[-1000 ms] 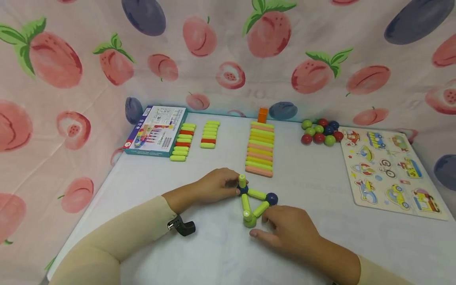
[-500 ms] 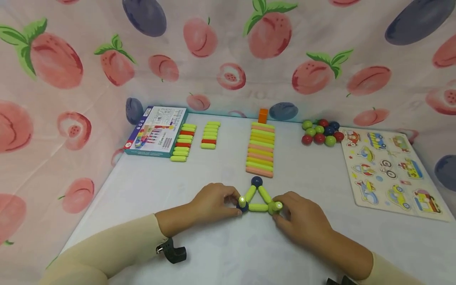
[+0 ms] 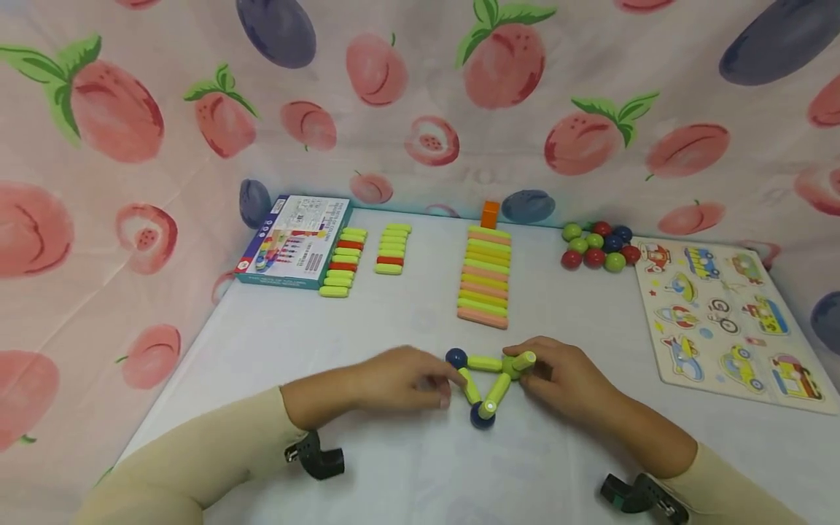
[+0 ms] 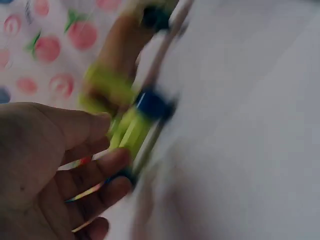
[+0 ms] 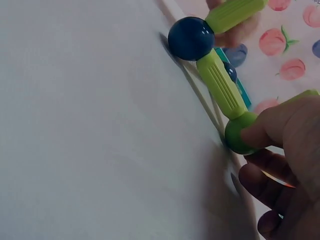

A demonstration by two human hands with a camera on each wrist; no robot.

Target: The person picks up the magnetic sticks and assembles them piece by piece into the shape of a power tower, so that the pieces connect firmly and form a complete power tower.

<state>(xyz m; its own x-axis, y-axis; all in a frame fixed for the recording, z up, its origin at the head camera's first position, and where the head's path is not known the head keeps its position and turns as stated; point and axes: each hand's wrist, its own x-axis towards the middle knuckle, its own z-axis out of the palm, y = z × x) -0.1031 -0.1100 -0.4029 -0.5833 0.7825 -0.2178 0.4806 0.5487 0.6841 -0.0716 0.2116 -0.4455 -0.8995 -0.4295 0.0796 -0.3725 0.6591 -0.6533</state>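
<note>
Pink fabric backdrop w/ printed fruit (image 3: 502,65) hangs behind a white-covered bench (image 3: 571,313). On the R side, a flat pale puzzle board (image 3: 738,321) w/ vehicle pictures; far L, a flat teal-edged printed cardboard box (image 3: 295,240).

Left hand (image 3: 407,379) has fingers loosely spread, index reaching to the frame's L side; left-wrist view is blurred, so can't tell if it touches. Right hand (image 3: 567,372) pinches the green corner ball (image 5: 238,135).

Ladder-like row of long green, yellow & peach sticks (image 3: 483,277) lies beyond, untouched.

Triangular frame of light-green ribbed rods and glossy balls (image 3: 484,364) sits near bench centre, btwn both hands. Progress, as judged: base closed, 3 rods + 3 balls; rods rise from 2 corners, i.e. the near blue ball (image 3: 482,418) and the green one. Far-L blue ball (image 3: 456,358) has none, so that corner looks unfinished.

Near blue corner points at the person; opposite side runs approx. L–R. Sides look abt. equal, so no clear long axis; both risers point up, green's slanting R in head view.

Spare pcs.: two columns of short green & red rods (image 3: 339,265), cluster of red, green & blue balls (image 3: 594,258), small orange block (image 3: 490,214).
</note>
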